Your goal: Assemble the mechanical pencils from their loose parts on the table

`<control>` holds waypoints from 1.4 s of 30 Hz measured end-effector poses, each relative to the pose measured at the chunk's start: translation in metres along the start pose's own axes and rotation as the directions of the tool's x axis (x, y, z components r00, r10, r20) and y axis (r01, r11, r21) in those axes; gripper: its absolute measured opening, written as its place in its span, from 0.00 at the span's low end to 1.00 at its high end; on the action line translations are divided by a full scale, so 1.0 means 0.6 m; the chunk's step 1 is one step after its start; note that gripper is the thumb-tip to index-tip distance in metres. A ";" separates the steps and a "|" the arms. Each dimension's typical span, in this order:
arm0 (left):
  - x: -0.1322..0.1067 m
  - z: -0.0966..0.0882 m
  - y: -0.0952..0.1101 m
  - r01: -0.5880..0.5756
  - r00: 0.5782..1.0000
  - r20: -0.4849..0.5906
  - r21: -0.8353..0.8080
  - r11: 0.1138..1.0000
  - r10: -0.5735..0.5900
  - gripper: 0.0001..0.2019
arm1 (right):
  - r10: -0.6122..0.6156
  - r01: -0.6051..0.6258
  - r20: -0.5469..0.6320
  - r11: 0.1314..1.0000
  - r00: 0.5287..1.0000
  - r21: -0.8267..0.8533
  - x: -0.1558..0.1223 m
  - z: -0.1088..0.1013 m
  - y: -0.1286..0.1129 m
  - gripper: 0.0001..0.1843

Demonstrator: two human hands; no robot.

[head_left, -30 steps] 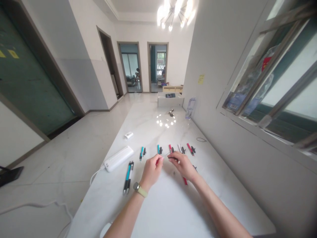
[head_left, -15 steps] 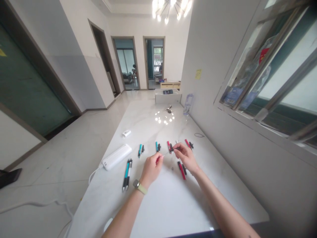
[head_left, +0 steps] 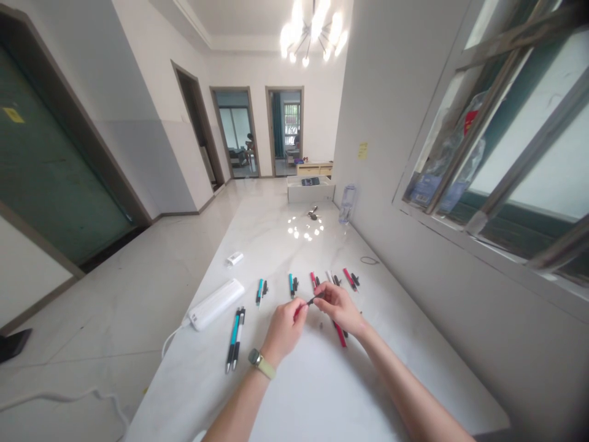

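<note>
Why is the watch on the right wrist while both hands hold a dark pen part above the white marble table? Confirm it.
Wrong wrist: the head view shows the watch on the left wrist, not the right. The left hand and right hand do hold the dark pen part above the white marble table.

The left hand and right hand are concealing most of the slender pen part pinched between them, while the right hand is also blocking the upper end of a red pen lying on the marble table. The tiny pieces near that pen are remaining too small to identify, as is the seated person in the far room. Glare is blurring the chandelier, and the picture's bottom edge is cutting off the left forearm and right forearm.
</note>
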State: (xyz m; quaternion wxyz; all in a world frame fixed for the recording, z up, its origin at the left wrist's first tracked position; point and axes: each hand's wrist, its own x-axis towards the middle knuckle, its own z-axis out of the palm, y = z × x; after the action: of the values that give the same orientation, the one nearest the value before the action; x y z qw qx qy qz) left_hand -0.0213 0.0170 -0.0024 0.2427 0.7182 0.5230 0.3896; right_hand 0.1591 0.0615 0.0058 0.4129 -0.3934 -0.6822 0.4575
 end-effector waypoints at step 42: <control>0.002 -0.003 -0.014 -0.005 0.998 0.066 -0.037 0.999 0.008 0.06 | -0.040 0.078 0.132 0.954 0.990 -0.291 0.000 -0.007 -0.001 0.12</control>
State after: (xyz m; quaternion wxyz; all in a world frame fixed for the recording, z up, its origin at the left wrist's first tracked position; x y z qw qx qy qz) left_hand -0.0271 0.0210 -0.0074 0.2718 0.7278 0.5051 0.3758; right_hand 0.1627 0.0624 0.0076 0.3195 -0.4007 -0.7788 0.3617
